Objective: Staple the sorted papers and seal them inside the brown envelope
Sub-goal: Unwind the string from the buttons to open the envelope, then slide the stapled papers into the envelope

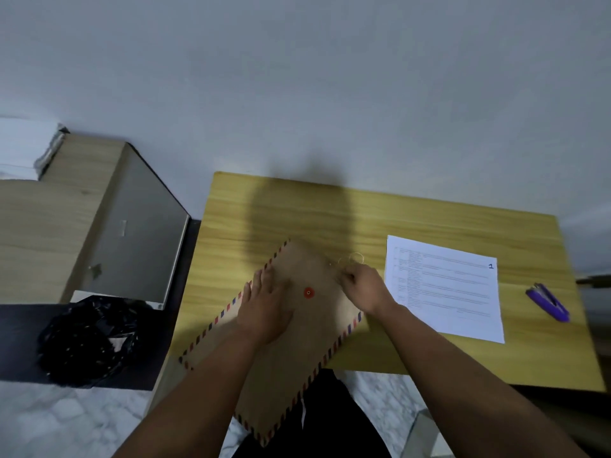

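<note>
One brown envelope [284, 352] with striped border, red button [308, 292], left fingers [264, 279] flat, right fingers [350, 276] pinching string [355, 257]

Brown envelope [284, 352], red-blue striped edge; purple stapler [548, 301]

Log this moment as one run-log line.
left hand flat on brown envelope | right hand pinches closure string | papers, stapler lie to the right on table

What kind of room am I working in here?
Probably a home or small office desk corner: a yellow wooden desk against a plain wall, printed papers, a purple stapler, and a wooden cabinet beside it.
</note>
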A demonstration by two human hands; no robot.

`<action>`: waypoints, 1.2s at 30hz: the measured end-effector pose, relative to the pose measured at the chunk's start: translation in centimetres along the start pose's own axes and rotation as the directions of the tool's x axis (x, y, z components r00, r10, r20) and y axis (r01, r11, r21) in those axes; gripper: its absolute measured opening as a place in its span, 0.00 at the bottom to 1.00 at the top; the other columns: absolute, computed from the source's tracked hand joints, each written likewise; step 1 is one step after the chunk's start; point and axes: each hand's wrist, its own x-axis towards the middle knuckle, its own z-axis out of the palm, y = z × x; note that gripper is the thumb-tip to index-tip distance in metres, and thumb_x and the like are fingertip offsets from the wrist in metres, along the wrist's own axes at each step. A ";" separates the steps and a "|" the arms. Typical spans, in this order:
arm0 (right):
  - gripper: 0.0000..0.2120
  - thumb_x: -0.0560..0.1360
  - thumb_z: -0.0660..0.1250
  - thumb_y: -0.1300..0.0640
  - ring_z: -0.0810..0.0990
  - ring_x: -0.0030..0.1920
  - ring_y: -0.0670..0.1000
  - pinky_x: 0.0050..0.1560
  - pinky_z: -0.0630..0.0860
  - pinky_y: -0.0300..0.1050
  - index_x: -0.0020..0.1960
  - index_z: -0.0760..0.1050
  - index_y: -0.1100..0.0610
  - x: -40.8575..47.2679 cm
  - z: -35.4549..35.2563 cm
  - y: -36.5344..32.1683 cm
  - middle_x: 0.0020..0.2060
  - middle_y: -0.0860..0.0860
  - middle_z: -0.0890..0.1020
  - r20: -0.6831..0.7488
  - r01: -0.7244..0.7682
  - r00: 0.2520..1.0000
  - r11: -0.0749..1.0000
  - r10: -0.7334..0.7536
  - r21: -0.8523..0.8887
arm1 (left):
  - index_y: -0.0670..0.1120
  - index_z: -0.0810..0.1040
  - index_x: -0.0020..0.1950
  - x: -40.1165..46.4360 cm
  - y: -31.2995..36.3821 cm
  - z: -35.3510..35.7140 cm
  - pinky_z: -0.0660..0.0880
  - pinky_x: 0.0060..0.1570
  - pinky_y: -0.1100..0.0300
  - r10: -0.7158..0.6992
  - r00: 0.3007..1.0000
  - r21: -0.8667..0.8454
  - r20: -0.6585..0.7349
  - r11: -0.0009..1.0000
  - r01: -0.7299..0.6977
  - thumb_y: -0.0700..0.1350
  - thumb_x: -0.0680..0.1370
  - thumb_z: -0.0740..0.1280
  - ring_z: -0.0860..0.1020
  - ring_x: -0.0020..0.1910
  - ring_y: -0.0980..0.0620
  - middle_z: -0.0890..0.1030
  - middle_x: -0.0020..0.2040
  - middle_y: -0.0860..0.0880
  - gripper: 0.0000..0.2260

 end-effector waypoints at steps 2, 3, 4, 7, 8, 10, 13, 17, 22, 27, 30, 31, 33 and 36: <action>0.19 0.81 0.61 0.55 0.69 0.29 0.48 0.31 0.63 0.44 0.31 0.65 0.51 -1.9 -1.4 -1.2 0.27 0.47 0.71 0.007 -0.001 1.000 0.997 0.000 0.080 | 0.52 0.58 0.83 -1.2 1.2 -0.6 0.52 0.81 0.41 -0.018 1.000 -0.096 -0.004 0.995 0.018 0.62 0.81 0.60 0.46 0.84 0.39 0.49 0.85 0.43 0.33; 0.20 0.81 0.61 0.59 0.69 0.28 0.45 0.31 0.63 0.42 0.31 0.66 0.48 -2.6 -2.1 -2.0 0.26 0.45 0.71 -0.007 0.003 1.000 0.995 -0.003 0.103 | 0.50 0.61 0.82 -1.7 2.1 -1.3 0.55 0.81 0.42 -0.012 0.999 -0.163 -0.037 0.987 0.006 0.65 0.80 0.57 0.51 0.84 0.40 0.56 0.84 0.43 0.34; 0.21 0.80 0.62 0.61 0.69 0.28 0.43 0.31 0.64 0.38 0.31 0.66 0.45 -3.4 -2.7 -2.7 0.25 0.43 0.72 -0.035 0.011 0.999 0.992 -0.006 0.127 | 0.49 0.65 0.80 -2.2 3.1 -2.1 0.59 0.79 0.44 -0.005 0.996 -0.239 -0.088 0.971 -0.017 0.66 0.78 0.55 0.56 0.83 0.40 0.63 0.82 0.43 0.34; 0.21 0.79 0.64 0.61 0.70 0.27 0.42 0.32 0.66 0.38 0.30 0.68 0.45 -4.9 -4.1 -5.0 0.24 0.42 0.73 -0.136 0.000 0.990 0.977 0.030 0.215 | 0.47 0.74 0.73 -2.6 6.2 -4.6 0.69 0.72 0.50 -0.074 0.981 -0.511 -0.180 0.859 -0.029 0.61 0.79 0.67 0.70 0.74 0.45 0.73 0.73 0.46 0.27; 0.19 0.79 0.64 0.59 0.70 0.28 0.42 0.34 0.67 0.41 0.31 0.70 0.46 -5.2 -4.4 -5.7 0.26 0.42 0.74 -0.155 -0.009 0.987 0.969 0.049 0.246 | 0.49 0.75 0.72 -2.5 7.2 -5.6 0.72 0.68 0.52 -0.109 0.976 -0.596 -0.186 0.803 -0.024 0.61 0.77 0.69 0.73 0.70 0.47 0.75 0.71 0.48 0.27; 0.17 0.80 0.65 0.57 0.74 0.31 0.42 0.34 0.69 0.42 0.33 0.74 0.47 -5.4 -4.9 -7.1 0.28 0.43 0.78 -0.171 0.000 0.983 0.938 0.064 0.347 | 0.50 0.76 0.70 -2.2 9.0 -7.7 0.76 0.61 0.54 -0.172 0.969 -0.746 -0.179 0.665 -0.020 0.66 0.73 0.71 0.77 0.64 0.50 0.78 0.69 0.48 0.31; 0.16 0.82 0.63 0.59 0.76 0.35 0.46 0.34 0.70 0.39 0.37 0.80 0.52 -5.7 -5.9 -8.6 0.33 0.47 0.82 -0.238 0.068 0.970 0.890 0.047 0.450 | 0.48 0.72 0.74 -1.5 10.6 -10.3 0.75 0.65 0.51 -0.231 0.961 -0.862 -0.152 0.506 -0.014 0.64 0.73 0.74 0.76 0.67 0.47 0.76 0.71 0.46 0.35; 0.13 0.83 0.62 0.61 0.77 0.37 0.43 0.37 0.72 0.36 0.47 0.83 0.61 -6.0 -7.5 -8.9 0.39 0.51 0.85 -0.310 0.148 0.950 0.845 0.023 0.514 | 0.49 0.69 0.76 -0.9 12.1 -12.7 0.75 0.64 0.49 -0.211 0.969 -0.903 -0.126 0.429 -0.024 0.55 0.76 0.75 0.75 0.64 0.47 0.74 0.72 0.46 0.32; 0.14 0.82 0.62 0.60 0.75 0.32 0.39 0.34 0.70 0.36 0.41 0.79 0.56 -6.9 -8.3 -6.7 0.32 0.45 0.80 -0.352 0.168 0.936 0.862 0.012 0.477 | 0.49 0.67 0.75 -0.4 14.9 -13.0 0.78 0.61 0.47 -0.154 0.978 -0.803 -0.144 0.595 -0.024 0.49 0.75 0.73 0.77 0.60 0.46 0.77 0.67 0.46 0.29; 0.17 0.82 0.62 0.57 0.73 0.30 0.42 0.32 0.66 0.35 0.35 0.73 0.50 -7.1 -8.3 -4.2 0.28 0.45 0.75 -0.362 0.074 0.928 0.909 0.087 0.410 | 0.50 0.63 0.74 0.2 17.3 -10.6 0.80 0.57 0.44 -0.159 0.983 -0.566 -0.091 0.821 0.080 0.55 0.75 0.66 0.80 0.57 0.41 0.77 0.63 0.45 0.29; 0.13 0.83 0.61 0.55 0.75 0.33 0.44 0.31 0.65 0.31 0.41 0.76 0.52 -6.8 -8.8 -2.2 0.31 0.45 0.76 -0.370 0.011 0.921 0.940 0.123 0.341 | 0.52 0.63 0.72 0.3 18.7 -8.8 0.81 0.51 0.46 -0.184 0.969 -0.422 -0.164 0.901 0.099 0.53 0.79 0.63 0.82 0.50 0.42 0.82 0.55 0.47 0.22; 0.11 0.83 0.62 0.55 0.75 0.34 0.43 0.32 0.65 0.31 0.44 0.78 0.53 -6.8 -8.7 -1.9 0.33 0.45 0.77 -0.360 -0.008 0.924 0.947 0.129 0.320 | 0.54 0.62 0.74 0.2 18.7 -8.4 0.82 0.49 0.47 -0.168 0.968 -0.408 -0.184 0.909 0.080 0.51 0.80 0.62 0.82 0.48 0.43 0.83 0.53 0.47 0.23; 0.08 0.82 0.64 0.52 0.77 0.36 0.43 0.34 0.70 0.34 0.49 0.80 0.54 -6.4 -9.2 -0.5 0.36 0.44 0.78 -0.319 -0.035 0.938 0.952 0.136 0.305 | 0.54 0.60 0.77 0.3 19.9 -7.6 0.79 0.45 0.51 -0.113 0.968 -0.370 -0.224 0.929 0.023 0.47 0.80 0.62 0.83 0.49 0.40 0.84 0.54 0.44 0.26; 0.06 0.80 0.66 0.50 0.80 0.40 0.49 0.41 0.77 0.43 0.48 0.79 0.52 -5.4 -10.0 1.6 0.38 0.45 0.80 -0.220 -0.114 0.956 0.937 0.194 0.330 | 0.54 0.59 0.80 -0.2 21.3 -7.3 0.74 0.39 0.53 -0.078 0.949 -0.333 -0.305 0.942 -0.030 0.44 0.80 0.63 0.83 0.47 0.41 0.85 0.53 0.44 0.29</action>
